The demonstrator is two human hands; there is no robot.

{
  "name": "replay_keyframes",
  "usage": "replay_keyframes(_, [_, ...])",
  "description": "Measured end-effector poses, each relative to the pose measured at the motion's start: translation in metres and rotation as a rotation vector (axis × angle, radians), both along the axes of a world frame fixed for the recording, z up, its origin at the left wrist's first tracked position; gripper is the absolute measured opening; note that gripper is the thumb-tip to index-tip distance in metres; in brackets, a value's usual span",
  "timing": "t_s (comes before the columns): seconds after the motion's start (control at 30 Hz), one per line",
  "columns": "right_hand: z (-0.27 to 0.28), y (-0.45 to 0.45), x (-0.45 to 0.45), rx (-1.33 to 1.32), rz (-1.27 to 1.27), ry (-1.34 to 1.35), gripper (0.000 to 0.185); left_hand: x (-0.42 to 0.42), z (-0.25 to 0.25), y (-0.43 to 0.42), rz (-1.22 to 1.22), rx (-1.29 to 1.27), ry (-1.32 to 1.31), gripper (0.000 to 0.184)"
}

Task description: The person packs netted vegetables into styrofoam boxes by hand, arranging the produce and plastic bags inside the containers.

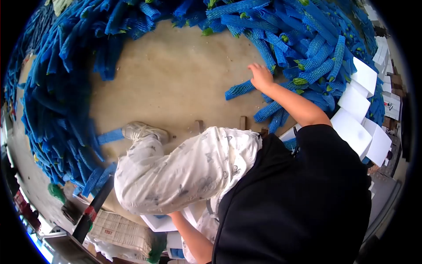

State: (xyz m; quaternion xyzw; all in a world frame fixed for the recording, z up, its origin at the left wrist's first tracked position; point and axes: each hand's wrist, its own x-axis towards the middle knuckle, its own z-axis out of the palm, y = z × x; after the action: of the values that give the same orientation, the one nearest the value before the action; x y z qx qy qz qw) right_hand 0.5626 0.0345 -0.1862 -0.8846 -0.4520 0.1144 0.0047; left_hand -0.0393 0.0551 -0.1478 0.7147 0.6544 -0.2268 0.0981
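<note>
My right hand (261,78) reaches over the pale work surface (176,70) at the edge of a heap of blue mesh-sleeved green produce (303,48). Its fingers look apart and loosely bent. One blue mesh-sleeved piece (238,90) lies right beside the palm and passes partly behind it; no grip on it shows. My left hand (176,215) is low, below my bent knee, at the rim of a white foam box (160,223). The leg and the box hide its fingers. Something blue shows inside that box.
Another thick bank of blue sleeved pieces (57,88) curves along the left side. My shoe (145,132) rests on the surface near a single sleeve (110,137). White foam boxes (351,127) stand at right. A pale plastic crate (118,231) is at lower left.
</note>
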Motion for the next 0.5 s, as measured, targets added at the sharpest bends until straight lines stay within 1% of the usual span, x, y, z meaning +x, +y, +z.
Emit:
replay_keyframes(0.03, [-0.044, -0.024, 0.019, -0.277, 0.081, -0.058, 0.033, 0.002, 0.001, -0.002, 0.052, -0.019, -0.051, 0.06])
replay_keyframes(0.07, [-0.083, -0.051, 0.028, -0.464, 0.249, -0.116, 0.035, 0.006, 0.0, -0.005, 0.132, -0.038, -0.119, 0.059])
replay_keyframes(0.1, [-0.113, -0.076, 0.028, -0.421, 0.279, -0.148, 0.039, 0.008, 0.0, -0.01, 0.232, -0.052, -0.188, 0.059])
replay_keyframes(0.13, [-0.151, -0.096, 0.03, -0.271, 0.271, -0.229, 0.043, 0.01, -0.001, -0.015, 0.335, -0.062, -0.251, 0.058])
replay_keyframes(0.2, [-0.161, -0.087, 0.035, -0.325, 0.228, -0.211, 0.04, 0.016, -0.002, -0.021, 0.538, -0.07, -0.352, 0.056])
replay_keyframes(0.23, [-0.155, -0.065, 0.04, -0.31, 0.236, -0.2, 0.04, 0.02, -0.002, -0.023, 0.621, -0.064, -0.383, 0.056])
replay_keyframes(0.3, [-0.12, -0.038, 0.044, -0.673, 0.208, 0.032, 0.039, 0.021, -0.003, -0.023, 0.758, -0.078, -0.441, 0.054])
replay_keyframes(0.33, [-0.094, -0.031, 0.044, -0.679, 0.201, 0.052, 0.039, 0.021, -0.001, -0.023, 0.817, -0.086, -0.464, 0.054])
replay_keyframes(0.37, [-0.067, -0.018, 0.053, -0.378, 0.063, -0.058, 0.043, 0.023, -0.002, -0.022, 0.876, -0.099, -0.487, 0.053])
replay_keyframes(0.4, [-0.054, -0.01, 0.066, -0.07, -0.074, -0.172, 0.047, 0.026, -0.003, -0.021, 0.935, -0.099, -0.513, 0.053])
replay_keyframes(0.47, [-0.066, 0.001, 0.115, -0.311, -0.509, -0.057, 0.057, 0.026, 0.002, -0.018, 1.002, -0.135, -0.548, 0.051])
replay_keyframes(0.5, [-0.072, 0.004, 0.126, -0.314, -0.514, -0.053, 0.057, 0.026, 0.004, -0.017, 1.029, -0.158, -0.562, 0.051])
